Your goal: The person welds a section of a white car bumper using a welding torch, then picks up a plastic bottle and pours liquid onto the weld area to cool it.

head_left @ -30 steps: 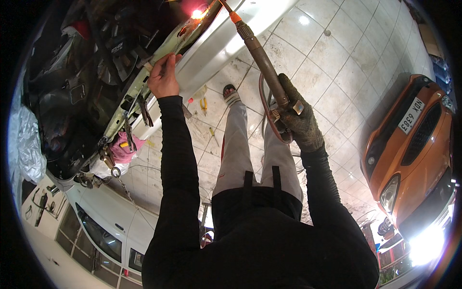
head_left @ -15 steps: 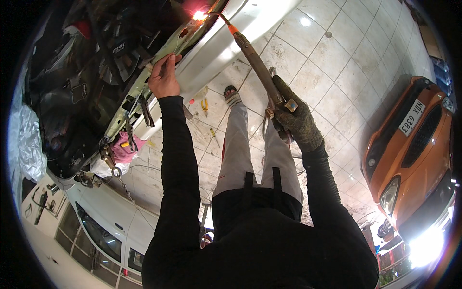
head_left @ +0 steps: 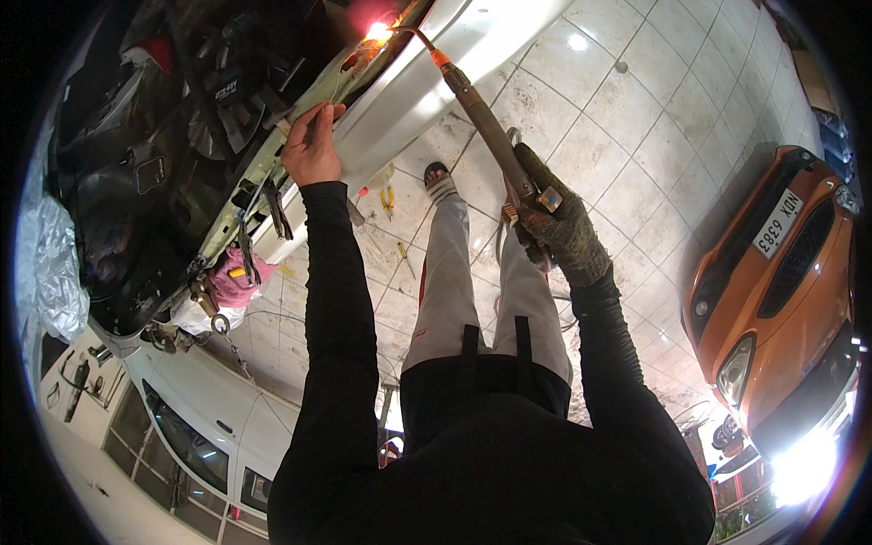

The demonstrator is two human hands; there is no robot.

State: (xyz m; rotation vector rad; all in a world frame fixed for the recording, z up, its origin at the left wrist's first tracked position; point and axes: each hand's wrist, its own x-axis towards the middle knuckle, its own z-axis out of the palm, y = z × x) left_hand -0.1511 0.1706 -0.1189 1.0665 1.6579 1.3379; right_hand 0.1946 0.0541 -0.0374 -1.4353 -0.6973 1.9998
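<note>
In my gloved right hand [head_left: 568,238] is a gas welding torch [head_left: 486,120], gripped by its handle. Its bent tip reaches up and left to a bright flame [head_left: 378,33] on the pale green metal edge [head_left: 313,94] of a car body, where the metal glows orange. My bare left hand [head_left: 312,156] is closed in a pinch beside that edge. A thin wire-like rod [head_left: 339,84] runs from its fingertips toward the glowing spot. Right of the edge lies a smooth white body panel [head_left: 386,123].
Locking pliers [head_left: 276,213] hang on the car edge, near a pink cloth [head_left: 245,280] and a chain [head_left: 234,348]. Yellow-handled pliers [head_left: 388,202] and a screwdriver [head_left: 405,257] lie on the tiled floor. An orange car [head_left: 772,282] stands right; a white car [head_left: 218,409] lower left.
The metal by the flame glows orange over a wider patch. My left hand has shifted very slightly; the torch stays almost in place.
</note>
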